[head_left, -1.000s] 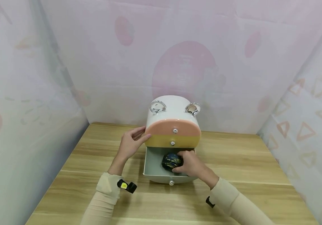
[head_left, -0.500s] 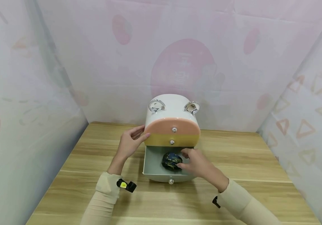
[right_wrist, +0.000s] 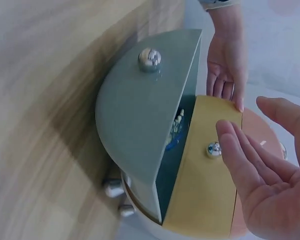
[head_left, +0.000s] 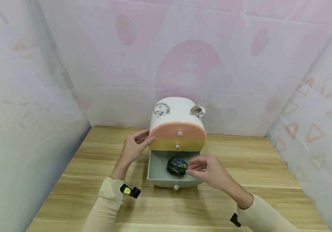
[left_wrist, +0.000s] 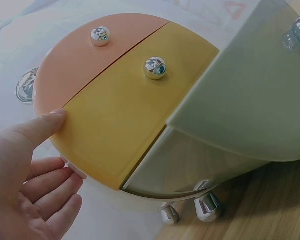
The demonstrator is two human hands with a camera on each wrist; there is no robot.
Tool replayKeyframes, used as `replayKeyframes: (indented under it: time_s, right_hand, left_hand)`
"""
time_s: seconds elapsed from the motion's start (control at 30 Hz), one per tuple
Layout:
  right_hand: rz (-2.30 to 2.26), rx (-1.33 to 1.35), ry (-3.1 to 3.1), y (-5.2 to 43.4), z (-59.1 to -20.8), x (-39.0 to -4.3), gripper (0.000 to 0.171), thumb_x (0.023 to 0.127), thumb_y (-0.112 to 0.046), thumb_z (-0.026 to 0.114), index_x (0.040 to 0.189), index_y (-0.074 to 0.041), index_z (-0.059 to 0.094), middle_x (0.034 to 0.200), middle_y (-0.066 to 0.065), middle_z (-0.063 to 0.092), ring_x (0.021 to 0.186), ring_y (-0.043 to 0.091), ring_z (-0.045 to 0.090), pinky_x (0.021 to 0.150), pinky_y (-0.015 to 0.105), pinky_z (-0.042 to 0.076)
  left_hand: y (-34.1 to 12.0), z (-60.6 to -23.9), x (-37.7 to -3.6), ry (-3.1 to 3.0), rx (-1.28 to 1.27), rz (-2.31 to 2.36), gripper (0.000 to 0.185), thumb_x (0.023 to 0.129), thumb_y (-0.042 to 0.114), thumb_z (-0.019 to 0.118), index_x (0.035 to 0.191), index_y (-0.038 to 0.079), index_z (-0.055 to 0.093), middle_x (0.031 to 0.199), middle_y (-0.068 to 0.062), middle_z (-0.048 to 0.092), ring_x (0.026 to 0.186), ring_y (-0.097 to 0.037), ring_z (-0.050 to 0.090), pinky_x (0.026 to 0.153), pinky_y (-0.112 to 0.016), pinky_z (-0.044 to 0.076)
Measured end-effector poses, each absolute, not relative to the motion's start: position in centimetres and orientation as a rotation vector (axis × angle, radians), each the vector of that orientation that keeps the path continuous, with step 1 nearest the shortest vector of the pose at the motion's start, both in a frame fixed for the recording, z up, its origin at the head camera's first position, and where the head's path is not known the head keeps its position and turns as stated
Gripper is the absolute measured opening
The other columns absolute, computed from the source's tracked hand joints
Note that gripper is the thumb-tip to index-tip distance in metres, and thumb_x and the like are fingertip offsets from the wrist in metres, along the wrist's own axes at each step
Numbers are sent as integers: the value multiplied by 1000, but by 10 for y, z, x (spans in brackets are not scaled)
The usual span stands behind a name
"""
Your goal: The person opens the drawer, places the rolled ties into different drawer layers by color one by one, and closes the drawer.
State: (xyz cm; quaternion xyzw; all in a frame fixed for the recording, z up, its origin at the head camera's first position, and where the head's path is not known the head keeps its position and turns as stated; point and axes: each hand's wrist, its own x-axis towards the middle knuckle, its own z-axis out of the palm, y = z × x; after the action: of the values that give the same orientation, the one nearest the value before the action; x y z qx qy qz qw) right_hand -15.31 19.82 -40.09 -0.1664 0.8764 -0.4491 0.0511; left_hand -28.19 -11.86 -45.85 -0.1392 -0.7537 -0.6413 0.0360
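Observation:
A small white chest of drawers (head_left: 174,108) stands on the table, with a coral drawer (head_left: 166,129), a yellow drawer (head_left: 163,144) and a pulled-out grey-green bottom drawer (head_left: 157,170). Inside the bottom drawer lies a rounded dark-blue object with yellow-gold patterning (head_left: 176,166); its kind is unclear. My left hand (head_left: 132,147) rests against the chest's left side, thumb on the front edge and fairly straight fingers along the side. Beside the dark object, over the drawer's right side, hovers my right hand (head_left: 210,170). Its thumb and fingers are apart with nothing between them, as the right wrist view shows.
Each drawer has a round silver knob (head_left: 176,187). Two silver ear-like rings (head_left: 162,109) stand on top, and short silver feet (left_wrist: 208,206) support the chest. Behind the wooden table (head_left: 102,154) hangs a patterned cloth backdrop (head_left: 119,71); more cloth hangs at both sides.
My right hand has let go of the dark patterned object and drawn back to the right. The object stays in the drawer. My left hand keeps its place on the chest.

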Motion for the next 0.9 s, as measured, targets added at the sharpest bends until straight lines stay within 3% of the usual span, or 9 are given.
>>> replayKeyframes:
  time_s: [0.2, 0.37, 0.5, 0.63, 0.9]
  right_hand:
    - [-1525, -339, 2382, 199, -408, -138, 39, 96, -24, 80, 123, 4, 73, 107, 13, 81, 97, 21, 79, 84, 23, 65]
    - [-1692, -214, 2068, 199, -425, -129, 41, 97, -14, 76, 127, 13, 67, 114, 26, 78, 103, 28, 79, 93, 38, 67]
    - [-1736, -139, 1940, 199, -438, -124, 43, 98, -15, 77, 127, 14, 67, 112, 23, 79, 103, 26, 80, 97, 45, 65]
    - [-1739, -104, 1900, 197, -452, -121, 42, 98, -18, 76, 125, 14, 68, 107, 16, 81, 98, 20, 80, 97, 46, 65]
    - [-1770, -51, 1846, 185, -482, -122, 41, 98, -18, 77, 121, 14, 70, 105, 14, 82, 99, 21, 79, 91, 34, 67]
  left_hand:
    - [-119, -458, -282, -2323, -415, -1973, 66, 90, 47, 84, 144, 13, 65, 148, -11, 66, 137, -25, 64, 109, -32, 57]
    - [-119, -459, -283, -2317, -423, -1976, 66, 90, 47, 84, 144, 13, 65, 147, -11, 66, 137, -25, 64, 109, -32, 57]
    - [-119, -459, -283, -2320, -425, -1970, 66, 91, 46, 84, 145, 13, 65, 148, -12, 66, 137, -25, 63, 109, -32, 57]
    - [-119, -458, -283, -2328, -423, -1963, 66, 91, 46, 83, 146, 12, 64, 149, -11, 65, 138, -25, 63, 110, -33, 57]
    - [-122, -457, -285, -2326, -417, -1964, 66, 91, 46, 83, 145, 13, 64, 149, -10, 65, 139, -25, 63, 110, -33, 57]
